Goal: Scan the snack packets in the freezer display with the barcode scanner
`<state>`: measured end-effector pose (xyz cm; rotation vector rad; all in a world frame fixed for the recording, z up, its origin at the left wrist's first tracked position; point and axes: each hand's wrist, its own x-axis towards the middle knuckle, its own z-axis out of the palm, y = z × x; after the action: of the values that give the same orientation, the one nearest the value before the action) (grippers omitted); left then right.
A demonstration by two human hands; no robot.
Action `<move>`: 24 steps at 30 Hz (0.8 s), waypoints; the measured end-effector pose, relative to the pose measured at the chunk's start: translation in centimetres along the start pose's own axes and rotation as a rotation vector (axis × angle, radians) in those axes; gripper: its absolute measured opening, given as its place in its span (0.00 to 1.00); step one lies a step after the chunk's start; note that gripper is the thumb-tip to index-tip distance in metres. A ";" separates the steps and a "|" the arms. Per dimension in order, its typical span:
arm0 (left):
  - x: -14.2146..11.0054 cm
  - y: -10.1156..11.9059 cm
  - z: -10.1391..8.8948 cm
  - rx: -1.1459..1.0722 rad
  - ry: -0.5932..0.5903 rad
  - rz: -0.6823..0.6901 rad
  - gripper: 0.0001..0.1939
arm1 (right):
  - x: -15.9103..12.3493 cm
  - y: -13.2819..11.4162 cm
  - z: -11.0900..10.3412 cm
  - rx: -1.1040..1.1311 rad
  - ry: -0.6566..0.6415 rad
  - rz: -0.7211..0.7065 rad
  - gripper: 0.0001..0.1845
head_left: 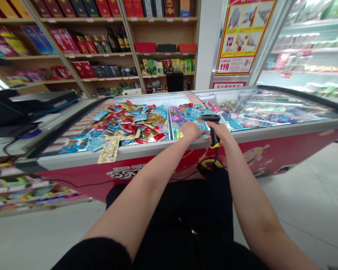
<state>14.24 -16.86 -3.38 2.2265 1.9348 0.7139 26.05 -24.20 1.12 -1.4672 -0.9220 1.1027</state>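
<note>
My right hand (220, 132) is wrapped round the handle of a black and yellow barcode scanner (215, 138), whose head is up and whose cable hangs down. Close to its left, my left hand (192, 130) reaches over the freezer's near edge, low over the packets, its thumb stretched out and its fingers partly hidden. Blue snack packets (193, 112) lie just beyond it. A large heap of red, gold and blue snack packets (132, 119) is spread on the left part of the freezer top. One gold packet (109, 150) overhangs the front edge.
The red chest freezer (270, 148) stretches across in front of me, goods showing through its glass on the right. The scanner's cable (95, 183) runs left along its front. A counter with dark equipment (42, 101) stands left; stocked shelves (101, 54) stand behind.
</note>
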 end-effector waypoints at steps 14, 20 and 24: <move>1.5 -4.5 -1.2 -0.488 0.084 -0.075 0.30 | -0.7 -0.1 1.9 0.010 -0.053 0.025 0.12; 1.7 -5.9 -1.2 -0.640 0.120 -0.050 0.23 | -0.9 -0.2 3.0 -0.017 -0.074 0.001 0.13; 2.0 -6.6 -1.2 -0.689 0.121 -0.038 0.18 | -0.9 -0.4 3.4 -0.018 -0.069 0.002 0.12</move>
<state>7.93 -14.02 -4.21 1.7414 1.4477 1.2924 22.56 -24.06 1.54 -1.4527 -0.9812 1.1557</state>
